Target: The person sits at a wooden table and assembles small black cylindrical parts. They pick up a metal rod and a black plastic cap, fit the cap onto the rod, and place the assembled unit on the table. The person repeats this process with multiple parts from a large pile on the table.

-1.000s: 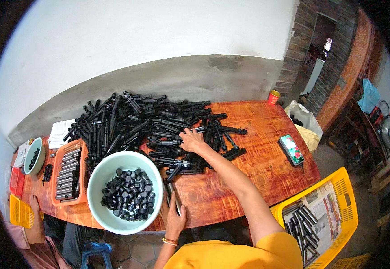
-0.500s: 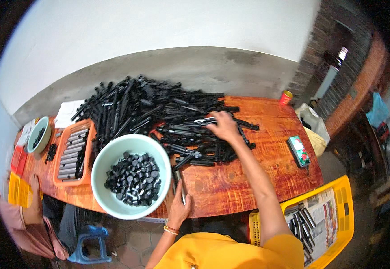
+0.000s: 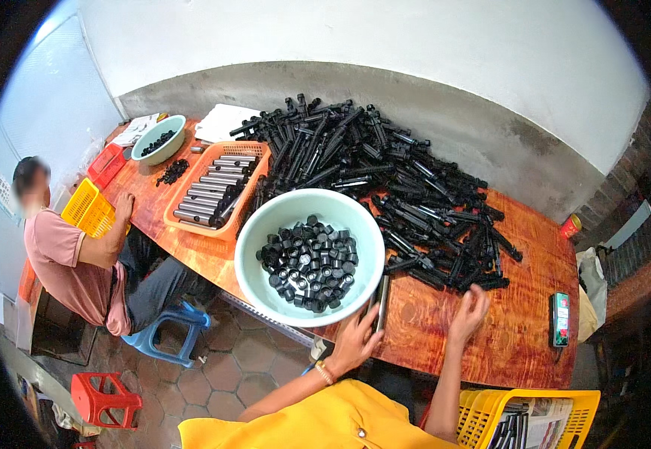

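Observation:
My left hand (image 3: 352, 346) is at the table's front edge, beside the pale green basin (image 3: 246, 258). Its fingers and thumb close on a grey metal tube (image 3: 382, 303) that points away from me. Black plastic caps (image 3: 310, 262) fill the bottom of the basin. My right hand (image 3: 469, 313) hovers over the wood, its fingers loosely apart with nothing visible in them. Just beyond it lies the near edge of a big heap of black rod-like parts (image 3: 430, 217).
An orange basket (image 3: 172, 223) of metal tubes stands left of the basin. Farther left are a smaller basin (image 3: 172, 142) and a seated person (image 3: 71, 254). A phone-like device (image 3: 560, 319) lies right. A yellow crate (image 3: 584, 411) stands below the table's right end.
My view has swung left, so the seated person shows more fully. My right hand has drawn back from the heap toward me. The left hand stays by the basin with the tube.

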The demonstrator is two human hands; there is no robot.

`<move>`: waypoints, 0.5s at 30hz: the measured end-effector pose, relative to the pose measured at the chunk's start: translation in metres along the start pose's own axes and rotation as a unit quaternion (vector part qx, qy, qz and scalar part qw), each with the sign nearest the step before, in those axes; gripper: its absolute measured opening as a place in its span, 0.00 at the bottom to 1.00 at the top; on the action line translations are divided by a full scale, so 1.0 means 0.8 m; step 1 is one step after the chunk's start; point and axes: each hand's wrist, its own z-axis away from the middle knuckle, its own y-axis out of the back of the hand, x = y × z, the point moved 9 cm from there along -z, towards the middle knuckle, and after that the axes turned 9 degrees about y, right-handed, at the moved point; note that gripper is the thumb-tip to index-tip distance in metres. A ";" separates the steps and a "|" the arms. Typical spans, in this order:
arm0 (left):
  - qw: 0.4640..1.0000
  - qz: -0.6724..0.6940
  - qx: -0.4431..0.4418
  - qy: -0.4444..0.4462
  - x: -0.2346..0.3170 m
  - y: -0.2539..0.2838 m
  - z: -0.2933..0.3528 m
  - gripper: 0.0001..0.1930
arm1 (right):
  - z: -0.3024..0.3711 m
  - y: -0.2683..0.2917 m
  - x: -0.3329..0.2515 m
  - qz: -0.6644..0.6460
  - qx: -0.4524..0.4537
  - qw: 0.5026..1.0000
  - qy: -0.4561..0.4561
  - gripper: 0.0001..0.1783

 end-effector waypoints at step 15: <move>0.983 0.004 0.182 0.015 -0.064 0.270 -0.248 0.28 | 0.143 -0.002 -0.064 0.207 -0.173 0.953 0.141 0.17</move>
